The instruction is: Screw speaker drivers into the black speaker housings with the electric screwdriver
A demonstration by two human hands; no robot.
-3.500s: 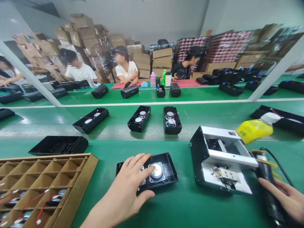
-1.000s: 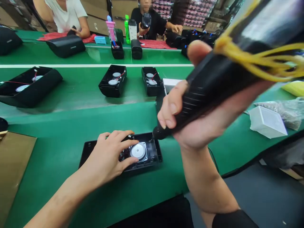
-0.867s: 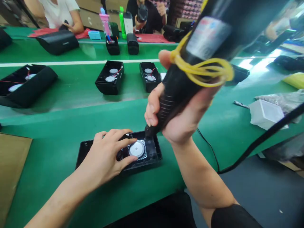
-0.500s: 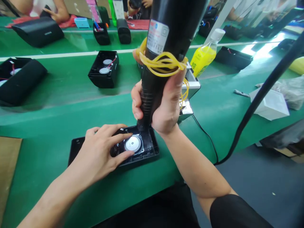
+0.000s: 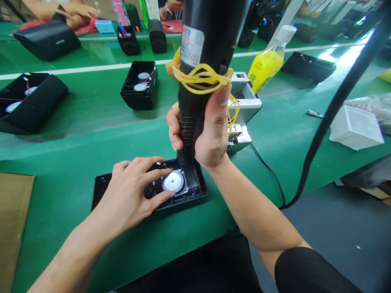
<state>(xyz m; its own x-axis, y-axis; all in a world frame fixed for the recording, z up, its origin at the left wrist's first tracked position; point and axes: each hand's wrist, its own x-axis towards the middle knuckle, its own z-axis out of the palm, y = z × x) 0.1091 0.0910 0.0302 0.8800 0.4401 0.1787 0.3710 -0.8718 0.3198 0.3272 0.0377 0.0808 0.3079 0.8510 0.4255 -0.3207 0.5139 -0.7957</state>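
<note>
My right hand (image 5: 211,148) is wrapped round an upright black electric screwdriver (image 5: 214,36) with a white label. Yellow rubber bands (image 5: 201,81) circle the tool above my fingers. Its lower end sits over an open black speaker housing (image 5: 198,181) on the bench, beside the round silver speaker driver (image 5: 173,182) inside; the bit's tip is hard to make out. Across the housing lies my left hand (image 5: 130,189), gripping it, with thumb and fingers on either side of the driver. Part of the housing's left half is hidden under that hand.
Open speaker housings (image 5: 140,99) stand farther back on the green bench (image 5: 122,138). Right of the screwdriver are a silver-grey device (image 5: 249,108) and a yellow drink bottle (image 5: 267,65). A thick black cable (image 5: 324,118) crosses the right side. Other people's hands (image 5: 81,12) show across the bench.
The view has shifted slightly. Both hands keep their grip, and the screwdriver stays over the same corner near the driver. A person's hands across the bench have moved.
</note>
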